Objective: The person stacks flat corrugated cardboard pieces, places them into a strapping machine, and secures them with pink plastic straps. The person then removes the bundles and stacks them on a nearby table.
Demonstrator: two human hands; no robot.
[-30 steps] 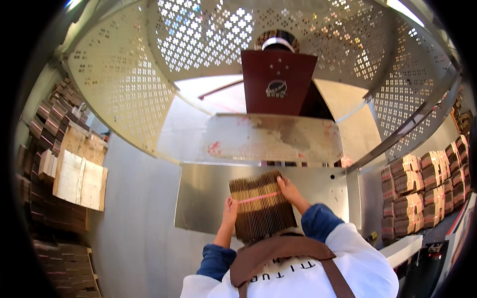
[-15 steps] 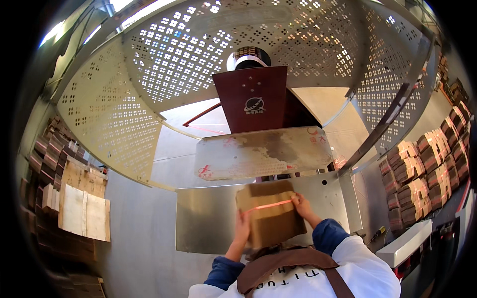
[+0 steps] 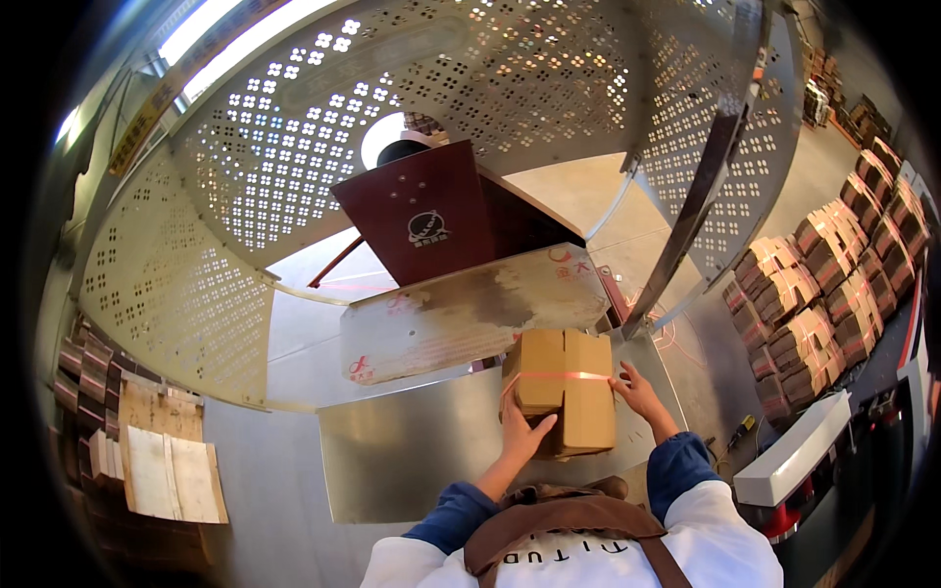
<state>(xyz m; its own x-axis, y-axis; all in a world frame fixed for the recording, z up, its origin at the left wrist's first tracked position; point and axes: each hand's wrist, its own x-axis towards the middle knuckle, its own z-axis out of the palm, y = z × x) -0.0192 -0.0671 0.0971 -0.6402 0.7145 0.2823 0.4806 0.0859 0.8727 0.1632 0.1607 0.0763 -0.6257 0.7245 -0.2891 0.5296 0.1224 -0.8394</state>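
A bundle of folded brown cardboard point(image 3: 588, 402) rests over the metal table in front of me, tilted a little, with a pinkish-red strap point(image 3: 564, 375) running across its upper face. My left hand point(image 3: 522, 436) grips the bundle's lower left side, its thumb against the cardboard and its other fingers partly hidden. Beside the right edge, at the end of the strap, is my right hand point(image 3: 642, 394); its fingers are apart and the fingertips lie at the cardboard's edge.
The bare metal table point(image 3: 392, 456) meets a worn pale plate point(image 3: 470, 314) below a dark red machine housing point(image 3: 412, 216). A perforated metal guard point(image 3: 186, 284) curves around. Strapped cardboard stacks point(image 3: 814, 294) stand at right; a pale open carton point(image 3: 176, 470) lies at left.
The bundle has moved right and turned, showing its stepped face and the strap more level. My right hand has loosened from the strap, and my left hand has shifted to the lower side. The view has swung.
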